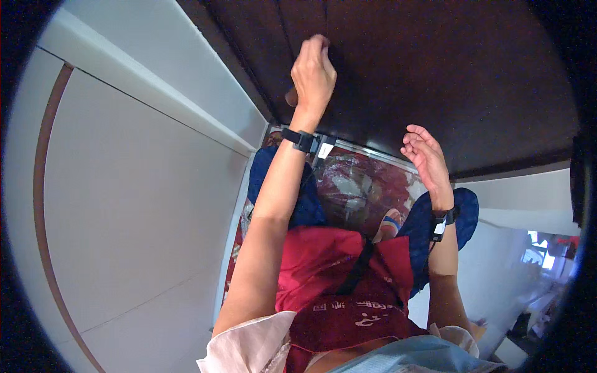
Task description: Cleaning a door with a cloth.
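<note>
In front of me stands a dark brown door-like panel [443, 79]. My left hand [315, 74] is raised against its left part, with the fingers bent; the fingertips are turned away, so anything they pinch is hidden. Just beside the left wrist a rounded brown knob or handle end [291, 97] sticks out, partly covered by the hand. My right hand [426, 158] hovers before the lower part of the panel. Its fingers are loosely curled and apart, and nothing shows in them.
A pale wall and door with a brown strip [44, 196] stand close on my left. A metal sill [373, 154] edges the red, plastic-covered floor [354, 182] below. On the right are a white wall [513, 191] and blurred items [536, 303].
</note>
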Motion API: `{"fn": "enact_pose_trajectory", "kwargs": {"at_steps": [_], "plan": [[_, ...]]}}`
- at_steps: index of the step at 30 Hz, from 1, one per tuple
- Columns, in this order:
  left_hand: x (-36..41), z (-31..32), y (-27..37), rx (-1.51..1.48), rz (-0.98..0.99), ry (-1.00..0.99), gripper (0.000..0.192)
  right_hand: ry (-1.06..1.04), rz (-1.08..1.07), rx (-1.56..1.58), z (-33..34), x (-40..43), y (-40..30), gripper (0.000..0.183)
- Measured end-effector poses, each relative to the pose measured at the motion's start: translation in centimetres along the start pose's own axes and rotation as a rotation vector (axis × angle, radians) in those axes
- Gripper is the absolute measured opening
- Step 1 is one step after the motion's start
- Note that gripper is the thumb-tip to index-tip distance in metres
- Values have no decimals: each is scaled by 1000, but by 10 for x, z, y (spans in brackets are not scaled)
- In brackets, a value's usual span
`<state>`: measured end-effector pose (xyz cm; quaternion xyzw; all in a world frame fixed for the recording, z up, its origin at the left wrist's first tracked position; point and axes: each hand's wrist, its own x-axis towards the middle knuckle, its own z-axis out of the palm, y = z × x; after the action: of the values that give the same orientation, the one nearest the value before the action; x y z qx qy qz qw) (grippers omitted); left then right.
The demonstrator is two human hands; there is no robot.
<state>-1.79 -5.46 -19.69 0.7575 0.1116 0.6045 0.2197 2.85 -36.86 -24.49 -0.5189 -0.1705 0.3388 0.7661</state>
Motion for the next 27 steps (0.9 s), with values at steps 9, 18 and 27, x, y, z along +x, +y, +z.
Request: {"fn": "enact_pose_trajectory", "kwargs": {"at_steps": [9,18,27], "plan": [[-39,-1,-26,74,-138,-160,8,-15,47,-23,2,10,9,32],[-28,-8,-11,-129,-181,-122,40,17,78,-80,-11,17,21,30],[-15,-11,3,-292,-197,-201,77,16,123,-105,8,18,24,30]]}}
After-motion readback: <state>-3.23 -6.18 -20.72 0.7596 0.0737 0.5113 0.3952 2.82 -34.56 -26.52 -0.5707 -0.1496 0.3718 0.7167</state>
